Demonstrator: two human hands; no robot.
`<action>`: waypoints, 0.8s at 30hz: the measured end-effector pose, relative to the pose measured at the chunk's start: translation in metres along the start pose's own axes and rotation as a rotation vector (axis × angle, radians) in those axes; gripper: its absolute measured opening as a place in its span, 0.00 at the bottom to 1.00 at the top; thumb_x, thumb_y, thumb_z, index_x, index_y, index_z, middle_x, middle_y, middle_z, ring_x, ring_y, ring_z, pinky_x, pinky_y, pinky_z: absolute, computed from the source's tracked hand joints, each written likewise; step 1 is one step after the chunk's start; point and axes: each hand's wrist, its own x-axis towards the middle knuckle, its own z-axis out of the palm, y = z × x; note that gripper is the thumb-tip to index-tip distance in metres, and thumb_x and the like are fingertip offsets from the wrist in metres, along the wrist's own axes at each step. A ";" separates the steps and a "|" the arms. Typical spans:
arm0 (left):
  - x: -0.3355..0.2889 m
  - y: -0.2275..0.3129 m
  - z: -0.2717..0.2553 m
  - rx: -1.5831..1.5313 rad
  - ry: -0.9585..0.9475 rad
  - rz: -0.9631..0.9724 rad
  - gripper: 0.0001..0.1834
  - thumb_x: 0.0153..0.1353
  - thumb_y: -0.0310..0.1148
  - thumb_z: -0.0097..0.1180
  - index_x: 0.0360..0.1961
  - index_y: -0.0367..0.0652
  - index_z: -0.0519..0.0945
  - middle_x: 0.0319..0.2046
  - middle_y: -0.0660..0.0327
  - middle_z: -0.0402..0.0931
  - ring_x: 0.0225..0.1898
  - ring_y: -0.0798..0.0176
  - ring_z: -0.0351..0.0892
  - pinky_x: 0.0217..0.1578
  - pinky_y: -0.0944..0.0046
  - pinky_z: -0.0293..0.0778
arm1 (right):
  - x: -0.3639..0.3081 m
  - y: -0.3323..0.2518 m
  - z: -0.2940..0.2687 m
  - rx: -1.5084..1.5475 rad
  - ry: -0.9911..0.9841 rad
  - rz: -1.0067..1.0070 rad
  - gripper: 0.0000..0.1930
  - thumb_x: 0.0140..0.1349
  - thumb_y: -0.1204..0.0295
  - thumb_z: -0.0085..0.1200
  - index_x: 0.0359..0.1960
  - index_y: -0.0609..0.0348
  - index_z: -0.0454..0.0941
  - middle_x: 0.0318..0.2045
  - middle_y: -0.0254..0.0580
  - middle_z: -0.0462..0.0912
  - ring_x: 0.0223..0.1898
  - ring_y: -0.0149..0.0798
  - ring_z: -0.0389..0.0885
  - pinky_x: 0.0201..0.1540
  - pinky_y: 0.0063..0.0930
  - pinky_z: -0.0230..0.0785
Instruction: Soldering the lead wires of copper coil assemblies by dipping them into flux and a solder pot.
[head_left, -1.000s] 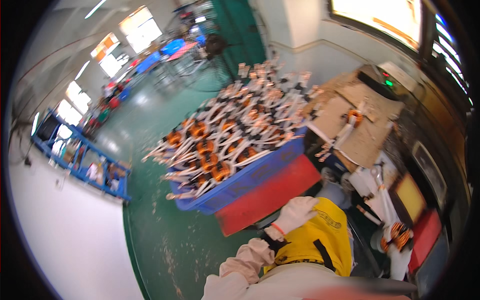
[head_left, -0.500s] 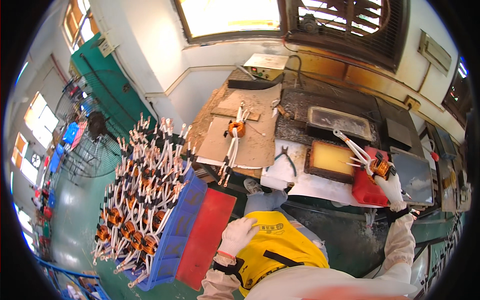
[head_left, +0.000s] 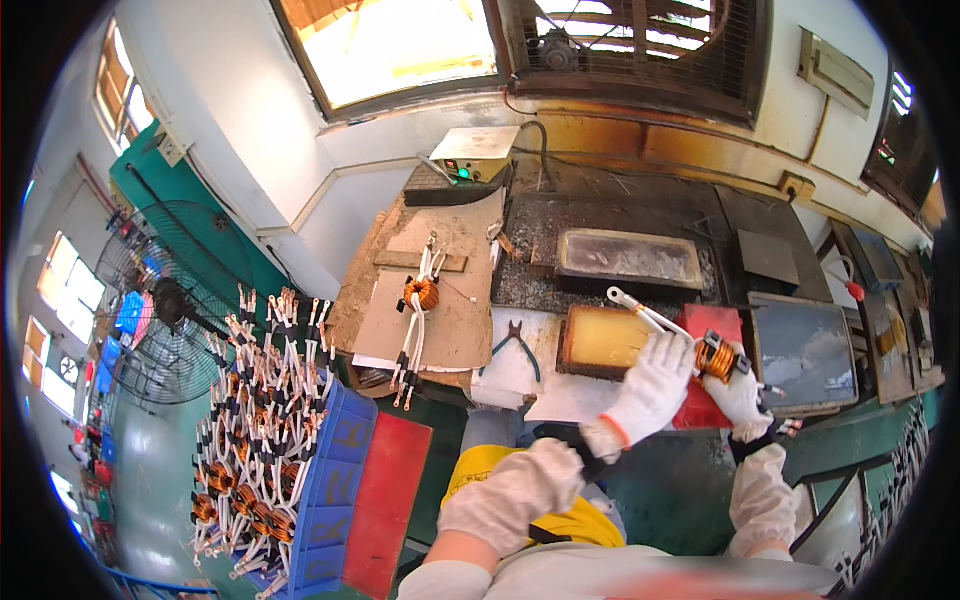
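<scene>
A copper-wound toroidal coil [head_left: 714, 358] with white leads is held above the right part of the bench. My right hand [head_left: 738, 398], in a white glove, is closed around its winding from the right. From the left, my gloved left hand [head_left: 655, 385] is closed on its white leads, and its fingers partly hide them. One lead with a ring terminal sticks out over a dark-rimmed tray of yellow material [head_left: 603, 338]. Just behind the coil shows a red container [head_left: 712, 320], partly covered by my hands.
Another coil [head_left: 421, 293] lies on cardboard at left, near teal-handled pliers [head_left: 514, 345]. A blue crate [head_left: 345, 470] full of coils and a red board [head_left: 388, 500] stand at lower left. Behind are a rectangular framed tray [head_left: 628, 258] and a box with a lit indicator [head_left: 475, 160].
My left hand has moved from my lap up and right to the coil's leads. My right hand still holds the coil, now nearer the red container. The view has shifted to the right.
</scene>
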 end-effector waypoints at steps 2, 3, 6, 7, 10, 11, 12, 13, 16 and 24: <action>0.015 0.003 0.048 0.070 0.059 -0.035 0.25 0.61 0.32 0.42 0.59 0.36 0.68 0.62 0.47 0.66 0.64 0.47 0.64 0.68 0.45 0.52 | -0.003 -0.001 0.011 -0.044 0.046 -0.047 0.23 0.48 0.78 0.58 0.49 0.63 0.70 0.38 0.44 0.80 0.41 0.39 0.81 0.46 0.31 0.73; 0.021 0.007 0.063 0.097 0.141 -0.033 0.24 0.60 0.33 0.44 0.58 0.37 0.70 0.60 0.48 0.67 0.63 0.46 0.63 0.68 0.44 0.51 | -0.004 0.007 0.014 -0.040 0.091 -0.057 0.23 0.47 0.77 0.59 0.48 0.62 0.70 0.37 0.44 0.80 0.39 0.40 0.81 0.44 0.32 0.73; 0.034 0.011 0.055 0.131 -0.015 -0.048 0.22 0.59 0.34 0.45 0.55 0.38 0.73 0.55 0.50 0.70 0.62 0.45 0.63 0.68 0.44 0.52 | -0.004 0.006 0.018 -0.045 0.144 -0.040 0.24 0.47 0.76 0.62 0.48 0.61 0.71 0.36 0.45 0.81 0.38 0.42 0.83 0.44 0.31 0.74; 0.043 0.016 0.048 0.190 0.081 -0.027 0.17 0.56 0.35 0.49 0.46 0.40 0.77 0.44 0.56 0.71 0.54 0.50 0.67 0.64 0.47 0.58 | -0.007 0.005 0.011 -0.062 0.171 -0.008 0.24 0.47 0.76 0.63 0.48 0.62 0.71 0.36 0.45 0.82 0.38 0.41 0.83 0.44 0.31 0.74; 0.052 0.022 0.041 0.134 0.043 -0.001 0.16 0.53 0.35 0.51 0.42 0.40 0.77 0.41 0.56 0.70 0.52 0.50 0.68 0.62 0.47 0.60 | -0.012 0.002 0.003 -0.109 0.245 -0.038 0.25 0.44 0.74 0.65 0.47 0.60 0.73 0.33 0.45 0.83 0.35 0.42 0.84 0.41 0.32 0.76; 0.051 0.017 0.047 0.087 0.049 -0.044 0.17 0.52 0.36 0.51 0.42 0.41 0.76 0.40 0.56 0.69 0.52 0.50 0.67 0.62 0.46 0.60 | -0.009 -0.004 0.006 -0.107 0.247 -0.053 0.25 0.43 0.73 0.66 0.46 0.59 0.74 0.31 0.46 0.83 0.33 0.44 0.85 0.38 0.34 0.77; 0.048 0.011 0.052 0.087 0.017 -0.041 0.17 0.53 0.36 0.51 0.43 0.41 0.76 0.42 0.56 0.69 0.54 0.50 0.66 0.61 0.45 0.60 | -0.007 0.001 0.012 -0.150 0.271 -0.048 0.26 0.42 0.71 0.67 0.46 0.58 0.74 0.31 0.48 0.83 0.33 0.47 0.85 0.37 0.35 0.77; 0.046 0.007 0.053 0.103 0.008 -0.059 0.17 0.54 0.37 0.51 0.44 0.41 0.76 0.43 0.55 0.69 0.55 0.49 0.66 0.61 0.45 0.60 | -0.005 -0.001 0.015 -0.156 0.249 -0.041 0.26 0.42 0.70 0.67 0.46 0.57 0.74 0.31 0.49 0.83 0.33 0.49 0.85 0.37 0.36 0.77; 0.043 0.003 0.062 0.131 -0.010 -0.057 0.18 0.55 0.37 0.51 0.45 0.39 0.75 0.44 0.53 0.70 0.57 0.48 0.65 0.61 0.43 0.60 | -0.001 -0.013 0.012 -0.194 0.188 0.054 0.26 0.41 0.68 0.68 0.45 0.58 0.75 0.31 0.48 0.84 0.34 0.49 0.85 0.36 0.36 0.77; 0.046 0.007 0.051 0.106 0.042 0.032 0.17 0.55 0.36 0.51 0.45 0.39 0.73 0.42 0.54 0.69 0.55 0.48 0.67 0.58 0.42 0.63 | -0.010 -0.004 0.005 -0.225 0.232 0.000 0.30 0.40 0.65 0.68 0.48 0.58 0.73 0.32 0.47 0.84 0.34 0.50 0.85 0.38 0.37 0.77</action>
